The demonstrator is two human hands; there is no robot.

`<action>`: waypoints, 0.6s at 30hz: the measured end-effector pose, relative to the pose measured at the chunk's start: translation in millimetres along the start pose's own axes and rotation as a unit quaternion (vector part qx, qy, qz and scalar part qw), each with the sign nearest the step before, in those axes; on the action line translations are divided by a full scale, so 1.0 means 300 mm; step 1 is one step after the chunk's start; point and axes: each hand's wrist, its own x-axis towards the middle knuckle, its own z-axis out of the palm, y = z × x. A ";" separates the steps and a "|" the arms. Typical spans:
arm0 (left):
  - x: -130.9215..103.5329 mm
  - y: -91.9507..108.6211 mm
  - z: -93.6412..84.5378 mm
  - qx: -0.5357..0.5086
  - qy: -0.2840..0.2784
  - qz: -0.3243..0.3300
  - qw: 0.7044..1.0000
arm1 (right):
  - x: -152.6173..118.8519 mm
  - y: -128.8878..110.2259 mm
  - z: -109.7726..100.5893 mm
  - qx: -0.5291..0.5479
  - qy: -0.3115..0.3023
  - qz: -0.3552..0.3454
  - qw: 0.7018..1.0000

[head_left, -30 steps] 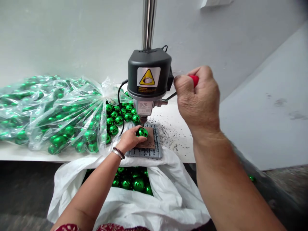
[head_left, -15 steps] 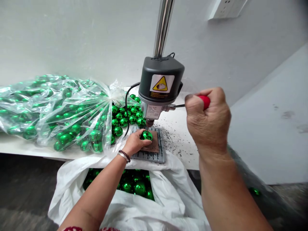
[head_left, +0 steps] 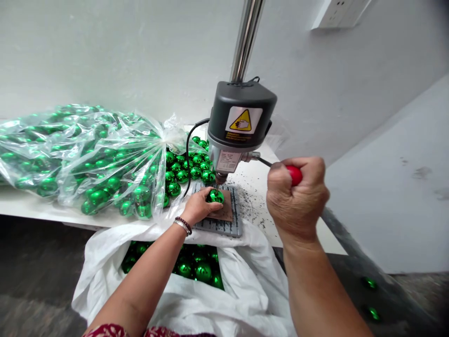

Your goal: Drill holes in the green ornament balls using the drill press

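My left hand [head_left: 199, 206] grips a shiny green ball [head_left: 215, 197] between thumb and fingers, on a brown board [head_left: 226, 210] over the grey drill base [head_left: 235, 228]. Right above the ball is the chuck of the dark drill press [head_left: 242, 114]; whether the bit has entered the ball cannot be made out. My right hand [head_left: 298, 196] is closed round the red knob [head_left: 294, 175] of the drill's lever, to the right of the machine.
Loose green balls [head_left: 182, 176] lie left of the drill, beside a clear plastic bag [head_left: 70, 154] full of them. An open white sack [head_left: 245, 285] with green balls hangs at the table's front edge. Dark shavings dot the white table [head_left: 259, 185]. A black cable curves beside the drill.
My right hand has moved down with the red knob, and the lever slopes down more. My left hand still holds the ball under the chuck. The view has shifted slightly.
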 end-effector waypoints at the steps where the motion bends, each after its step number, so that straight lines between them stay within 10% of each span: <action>1: 0.000 -0.002 0.001 0.006 0.001 0.003 1.000 | -0.006 0.003 0.003 -0.001 0.007 -0.002 1.000; 18: -0.008 -0.008 0.006 -0.014 0.019 0.019 1.000 | -0.138 0.077 0.064 0.021 0.089 0.003 0.996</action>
